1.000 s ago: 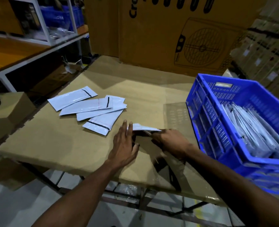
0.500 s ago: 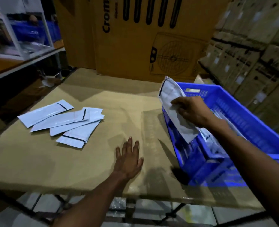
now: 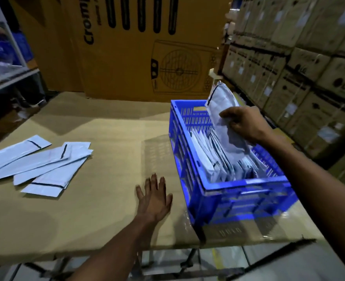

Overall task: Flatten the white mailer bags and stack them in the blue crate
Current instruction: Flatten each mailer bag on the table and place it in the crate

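Right hand pinches mailer upright over crate for filing; left hand spread flat, bracing on counter.

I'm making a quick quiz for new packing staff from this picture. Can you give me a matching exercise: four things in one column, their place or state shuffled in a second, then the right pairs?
Things:
1. left hand
2. right hand
3. held mailer bag
4. loose mailer bags

States:
A. lying flat on the cardboard tabletop, left of the crate
B. gripping a bag over the blue crate
C. upright, lower end among the bags in the crate
D. resting open on the cardboard tabletop

Pairs: 1-D, 2-B, 3-C, 4-A
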The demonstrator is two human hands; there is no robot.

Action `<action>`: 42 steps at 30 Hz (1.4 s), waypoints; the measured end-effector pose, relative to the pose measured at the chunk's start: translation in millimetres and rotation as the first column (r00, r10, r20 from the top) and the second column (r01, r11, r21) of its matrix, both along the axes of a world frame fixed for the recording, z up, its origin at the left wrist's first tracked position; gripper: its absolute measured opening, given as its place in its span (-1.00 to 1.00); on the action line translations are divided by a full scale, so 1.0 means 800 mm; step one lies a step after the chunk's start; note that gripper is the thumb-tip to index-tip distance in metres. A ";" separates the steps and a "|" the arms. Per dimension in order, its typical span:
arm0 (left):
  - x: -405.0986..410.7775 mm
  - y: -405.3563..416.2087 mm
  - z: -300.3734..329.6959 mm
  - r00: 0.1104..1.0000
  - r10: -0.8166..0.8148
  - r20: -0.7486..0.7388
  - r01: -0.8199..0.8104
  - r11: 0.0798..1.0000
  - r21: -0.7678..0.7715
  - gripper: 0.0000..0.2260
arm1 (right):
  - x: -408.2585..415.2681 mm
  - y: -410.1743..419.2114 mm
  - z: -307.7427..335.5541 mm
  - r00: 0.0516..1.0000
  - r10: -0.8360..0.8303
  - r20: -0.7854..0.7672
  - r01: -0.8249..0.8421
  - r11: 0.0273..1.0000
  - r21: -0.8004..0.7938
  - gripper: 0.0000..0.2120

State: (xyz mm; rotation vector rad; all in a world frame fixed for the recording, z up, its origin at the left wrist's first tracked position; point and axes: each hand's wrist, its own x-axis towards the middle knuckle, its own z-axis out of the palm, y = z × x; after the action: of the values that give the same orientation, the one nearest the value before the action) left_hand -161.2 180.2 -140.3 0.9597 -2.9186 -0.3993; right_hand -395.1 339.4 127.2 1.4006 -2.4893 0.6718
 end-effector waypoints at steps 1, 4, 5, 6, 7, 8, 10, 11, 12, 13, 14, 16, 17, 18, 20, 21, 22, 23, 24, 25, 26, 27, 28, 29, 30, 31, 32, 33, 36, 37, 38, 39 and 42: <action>-0.006 0.004 -0.001 1.000 0.006 0.005 -0.006 1.000 0.006 -0.38 | -0.008 0.010 0.000 0.999 -0.026 -0.040 0.028 0.998 0.048 -0.53; -0.020 0.014 -0.003 1.000 0.012 0.021 -0.012 1.000 0.011 -0.40 | -0.030 0.035 -0.005 0.993 -0.075 -0.090 0.090 0.980 0.180 -0.51; -0.022 0.017 -0.004 1.000 0.011 0.022 -0.011 1.000 -0.010 -0.41 | -0.036 0.042 -0.008 0.991 -0.088 -0.101 0.109 0.970 0.218 -0.51; -0.023 0.019 -0.003 1.000 0.010 0.024 -0.009 0.999 -0.044 -0.42 | -0.042 0.047 -0.012 0.988 -0.100 -0.119 0.128 0.958 0.256 -0.51; -0.023 0.020 -0.003 1.000 0.011 0.027 -0.009 0.997 -0.081 -0.42 | -0.048 0.051 -0.015 0.984 -0.113 -0.137 0.149 0.945 0.292 -0.51; -0.023 0.021 -0.003 1.000 0.013 0.027 -0.010 0.994 -0.107 -0.42 | -0.054 0.054 -0.019 0.980 -0.124 -0.152 0.168 0.932 0.322 -0.51; -0.022 0.020 -0.003 1.000 0.021 0.018 -0.019 0.991 -0.132 -0.40 | -0.067 0.054 -0.026 0.970 -0.137 -0.199 0.204 0.905 0.372 -0.49; -0.023 0.019 -0.004 1.000 0.023 0.014 -0.021 0.990 -0.139 -0.39 | -0.074 0.054 -0.031 0.963 -0.130 -0.234 0.215 0.895 0.390 -0.48; -0.023 0.018 -0.005 1.000 0.026 0.006 -0.025 0.989 -0.143 -0.39 | -0.080 0.053 -0.036 0.957 -0.120 -0.266 0.224 0.886 0.407 -0.48; -0.023 0.017 -0.007 1.000 0.028 -0.005 -0.028 0.989 -0.144 -0.39 | -0.084 0.053 -0.041 0.953 -0.112 -0.282 0.228 0.878 0.420 -0.49; -0.023 0.017 -0.008 0.999 0.030 -0.013 -0.031 0.989 -0.144 -0.40 | -0.087 0.053 -0.047 0.952 -0.108 -0.288 0.230 0.871 0.434 -0.51; -0.023 0.017 -0.008 0.999 0.034 -0.020 -0.037 0.990 -0.137 -0.40 | -0.090 0.053 -0.058 0.953 -0.092 -0.290 0.228 0.848 0.478 -0.57; -0.023 0.017 -0.007 0.999 0.036 -0.023 -0.038 0.990 -0.132 -0.39 | -0.093 0.054 -0.065 0.956 -0.087 -0.281 0.223 0.839 0.496 -0.60; -0.022 0.017 -0.006 0.999 0.035 -0.018 -0.037 0.991 -0.131 -0.39 | -0.095 0.055 -0.072 0.959 -0.087 -0.271 0.220 0.831 0.511 -0.62; -0.022 0.017 -0.006 1.000 0.030 -0.009 -0.031 0.991 -0.131 -0.37 | -0.101 0.058 -0.088 0.964 -0.098 -0.245 0.222 0.804 0.552 -0.68; -0.022 0.018 -0.004 1.000 0.028 -0.013 -0.029 0.991 -0.132 -0.35 | -0.106 0.060 -0.098 0.968 -0.109 -0.227 0.223 0.791 0.569 -0.69; -0.021 0.019 -0.003 0.999 0.028 -0.016 -0.030 0.991 -0.134 -0.33 | -0.111 0.062 -0.108 0.970 -0.125 -0.209 0.227 0.777 0.588 -0.69; -0.021 0.019 -0.003 0.999 0.028 -0.018 -0.030 0.990 -0.135 -0.31 | -0.114 0.064 -0.116 0.971 -0.136 -0.195 0.228 0.762 0.606 -0.68; -0.021 0.019 -0.003 0.999 0.028 -0.018 -0.030 0.990 -0.137 -0.30 | -0.116 0.064 -0.121 0.973 -0.147 -0.179 0.228 0.743 0.629 -0.68; -0.021 0.019 -0.003 1.000 0.028 -0.015 -0.029 0.990 -0.136 -0.30 | -0.120 0.064 -0.126 0.976 -0.155 -0.151 0.216 0.729 0.649 -0.69; -0.022 0.020 -0.003 0.999 0.030 -0.019 -0.032 0.990 -0.136 -0.31 | -0.124 0.063 -0.129 0.981 -0.155 -0.118 0.194 0.729 0.657 -0.71; -0.023 0.019 -0.004 0.999 0.034 -0.027 -0.038 0.990 -0.134 -0.32 | -0.128 0.061 -0.132 0.985 -0.151 -0.088 0.171 0.733 0.659 -0.73; -0.023 0.019 -0.004 0.999 0.037 -0.034 -0.041 0.990 -0.135 -0.33 | -0.131 0.057 -0.133 0.987 -0.145 -0.067 0.152 0.735 0.661 -0.74; -0.023 0.018 -0.005 0.999 0.039 -0.032 -0.043 0.990 -0.137 -0.35 | -0.134 0.054 -0.136 0.989 -0.135 -0.051 0.135 0.738 0.661 -0.74; -0.023 0.018 -0.006 0.999 0.039 -0.024 -0.042 0.989 -0.140 -0.36 | -0.139 0.050 -0.139 0.991 -0.128 -0.037 0.120 0.740 0.661 -0.73; -0.023 0.017 -0.008 0.999 0.040 -0.017 -0.042 0.989 -0.139 -0.37 | -0.143 0.046 -0.143 0.992 -0.124 -0.026 0.110 0.739 0.665 -0.71; -0.022 0.017 -0.008 0.999 0.041 -0.016 -0.042 0.990 -0.137 -0.37 | -0.147 0.043 -0.146 0.992 -0.123 -0.021 0.106 0.736 0.669 -0.69; -0.022 0.016 -0.009 0.999 0.043 -0.017 -0.045 0.990 -0.136 -0.37 | -0.151 0.041 -0.151 0.992 -0.123 -0.017 0.103 0.734 0.672 -0.67; -0.023 0.016 -0.009 0.999 0.053 -0.011 -0.054 0.989 -0.135 -0.37 | -0.155 0.039 -0.160 0.990 -0.138 0.012 0.091 0.710 0.698 -0.57; -0.023 0.016 -0.009 0.998 0.056 -0.009 -0.057 0.989 -0.134 -0.36 | -0.153 0.039 -0.162 0.989 -0.149 0.022 0.087 0.687 0.722 -0.50; -0.024 0.017 -0.010 0.998 0.059 -0.014 -0.060 0.989 -0.133 -0.36 | -0.151 0.040 -0.164 0.984 -0.171 0.042 0.083 0.661 0.746 -0.41; -0.025 0.017 -0.010 0.998 0.062 -0.021 -0.064 0.990 -0.129 -0.36 | -0.148 0.042 -0.165 0.976 -0.204 0.072 0.076 0.633 0.770 -0.32; -0.027 0.016 -0.012 0.998 0.062 -0.025 -0.065 0.988 -0.143 -0.37 | -0.142 0.046 -0.164 0.964 -0.241 0.111 0.063 0.613 0.787 -0.20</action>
State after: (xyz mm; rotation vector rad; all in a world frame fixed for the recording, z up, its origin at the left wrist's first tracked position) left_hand -182.4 193.2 -149.7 1.0179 -2.8437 -0.1909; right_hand -508.6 375.9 -3.7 1.3285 -3.2138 -0.4294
